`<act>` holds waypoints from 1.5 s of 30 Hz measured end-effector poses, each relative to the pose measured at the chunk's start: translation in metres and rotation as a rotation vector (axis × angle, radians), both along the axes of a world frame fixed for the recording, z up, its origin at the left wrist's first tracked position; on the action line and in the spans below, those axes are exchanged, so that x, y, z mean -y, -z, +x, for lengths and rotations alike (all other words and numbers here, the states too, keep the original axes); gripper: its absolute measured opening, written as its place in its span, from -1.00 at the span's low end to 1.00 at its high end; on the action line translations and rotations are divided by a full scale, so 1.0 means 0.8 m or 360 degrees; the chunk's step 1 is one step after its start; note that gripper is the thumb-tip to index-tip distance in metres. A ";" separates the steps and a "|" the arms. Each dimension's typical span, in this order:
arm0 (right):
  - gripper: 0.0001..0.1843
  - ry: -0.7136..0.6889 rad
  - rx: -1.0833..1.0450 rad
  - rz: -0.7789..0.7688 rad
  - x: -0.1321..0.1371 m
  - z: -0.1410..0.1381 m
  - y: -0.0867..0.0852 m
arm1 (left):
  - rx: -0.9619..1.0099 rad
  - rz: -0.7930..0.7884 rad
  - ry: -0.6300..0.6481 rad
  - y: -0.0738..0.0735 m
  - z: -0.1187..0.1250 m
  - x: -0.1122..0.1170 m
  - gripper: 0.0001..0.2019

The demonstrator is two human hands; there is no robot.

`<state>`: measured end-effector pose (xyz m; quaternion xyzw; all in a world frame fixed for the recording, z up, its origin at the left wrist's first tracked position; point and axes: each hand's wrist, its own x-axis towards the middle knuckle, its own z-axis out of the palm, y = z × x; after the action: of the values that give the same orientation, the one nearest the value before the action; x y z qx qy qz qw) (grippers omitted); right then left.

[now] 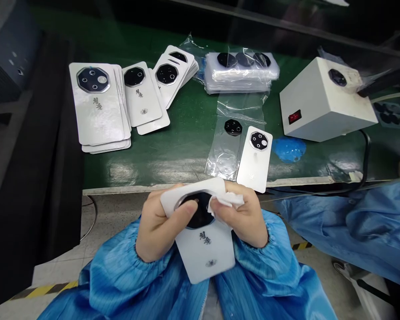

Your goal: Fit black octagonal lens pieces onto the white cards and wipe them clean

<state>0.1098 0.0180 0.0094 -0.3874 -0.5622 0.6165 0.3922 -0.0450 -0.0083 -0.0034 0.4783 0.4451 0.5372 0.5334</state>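
Observation:
My left hand (158, 226) is closed around a white phone back cover (203, 246) with a black octagonal camera window, thumb resting on that window. My right hand (246, 218) pinches a small white wipe (225, 201) against the window's right edge. Both hands hover just in front of the green bench's near edge (186, 153). On the bench right beyond them lies another white back cover (255, 160) beside a clear plastic bag (226, 149) holding a black lens piece.
Stacks of white back covers (100, 106) fan out at the far left and centre. A bagged pile of covers (242, 71) lies at the back. A white box with a red switch (323, 100) stands at right, near a blue blob (290, 149). Another person's blue sleeve (353, 222) is at right.

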 end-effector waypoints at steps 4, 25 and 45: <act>-0.86 -0.0099 0.0118 0.0055 0.004 0.003 -0.005 | 0.0007 0.0069 -0.0017 -0.004 -0.001 -0.004 -0.67; -0.81 0.0092 0.0145 0.0207 0.014 0.001 0.004 | 0.0145 -0.0049 0.0113 -0.006 0.007 -0.007 -0.78; -0.76 0.0064 -0.0298 -0.0647 0.018 0.002 -0.008 | 0.0604 -0.0625 0.0171 -0.015 0.006 -0.011 -0.80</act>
<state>0.1115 0.0035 0.0159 -0.4108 -0.3796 0.7425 0.3687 -0.0406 0.0002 0.0086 0.2795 0.4069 0.4915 0.7174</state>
